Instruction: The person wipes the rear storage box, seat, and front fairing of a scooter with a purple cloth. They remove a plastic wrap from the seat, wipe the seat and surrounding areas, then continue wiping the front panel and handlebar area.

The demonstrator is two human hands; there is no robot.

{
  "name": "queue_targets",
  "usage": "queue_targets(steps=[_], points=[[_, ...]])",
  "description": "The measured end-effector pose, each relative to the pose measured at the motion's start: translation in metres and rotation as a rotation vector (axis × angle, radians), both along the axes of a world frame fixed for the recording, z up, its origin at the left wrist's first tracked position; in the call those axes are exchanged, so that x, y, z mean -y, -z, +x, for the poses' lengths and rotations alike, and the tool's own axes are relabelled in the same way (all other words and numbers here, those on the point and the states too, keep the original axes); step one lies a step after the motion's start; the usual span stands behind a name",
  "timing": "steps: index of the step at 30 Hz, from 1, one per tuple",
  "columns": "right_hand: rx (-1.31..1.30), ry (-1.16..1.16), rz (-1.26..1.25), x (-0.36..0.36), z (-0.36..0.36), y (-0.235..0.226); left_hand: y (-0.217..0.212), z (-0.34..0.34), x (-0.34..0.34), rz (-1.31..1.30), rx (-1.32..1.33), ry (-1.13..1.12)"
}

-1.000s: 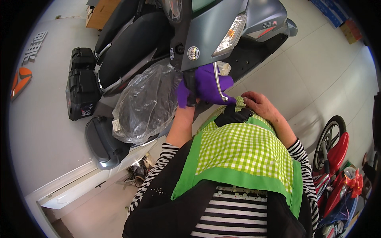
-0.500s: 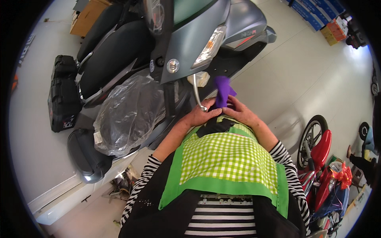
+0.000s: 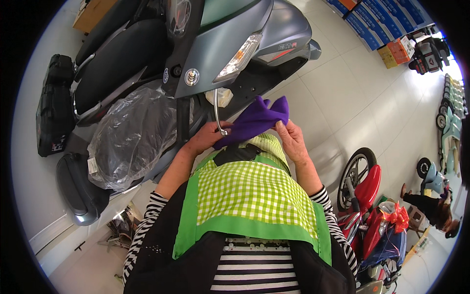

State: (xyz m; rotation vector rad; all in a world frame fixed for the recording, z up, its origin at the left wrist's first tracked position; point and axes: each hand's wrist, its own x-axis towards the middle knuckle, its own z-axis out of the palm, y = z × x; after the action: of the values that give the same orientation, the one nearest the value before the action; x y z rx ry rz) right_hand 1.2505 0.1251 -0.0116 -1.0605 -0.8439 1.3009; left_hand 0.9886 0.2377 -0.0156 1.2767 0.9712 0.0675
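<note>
A purple cloth (image 3: 257, 121) is stretched between my two hands, just beyond the green checkered apron (image 3: 254, 196). My left hand (image 3: 204, 139) grips its left end, with most of the fingers hidden behind the cloth. At its right edge my right hand (image 3: 293, 142) pinches a fold, thumb raised in front. A slim silver lever (image 3: 217, 111) with a rounded tip hangs down right by my left hand; whether they touch, I cannot tell. Above the cloth stands a grey scooter (image 3: 230, 49) with a clear front lamp (image 3: 240, 59).
Crumpled clear plastic (image 3: 134, 137) covers part of a scooter on the left, near black seats (image 3: 120, 63) and a dark top box (image 3: 81, 188). Red motorbike parts (image 3: 367, 188) stand close on the right. Blue boxes (image 3: 377, 22) are stacked far right; a person (image 3: 431, 208) is beyond.
The cloth, bunched up between close hands before, is now spread wider. My hands have moved apart, and the view has shifted so things sit farther left.
</note>
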Motion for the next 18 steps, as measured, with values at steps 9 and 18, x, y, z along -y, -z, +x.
queue_targets(steps=[9,18], points=[[-0.111,-0.1,0.343,-0.026,-0.029,-0.071,0.002,-0.016,0.016,-0.241,0.424,-0.368],[0.686,-0.728,0.322,-0.085,-0.079,-0.041,0.002,-0.02,0.03,-0.59,0.663,-0.457]])
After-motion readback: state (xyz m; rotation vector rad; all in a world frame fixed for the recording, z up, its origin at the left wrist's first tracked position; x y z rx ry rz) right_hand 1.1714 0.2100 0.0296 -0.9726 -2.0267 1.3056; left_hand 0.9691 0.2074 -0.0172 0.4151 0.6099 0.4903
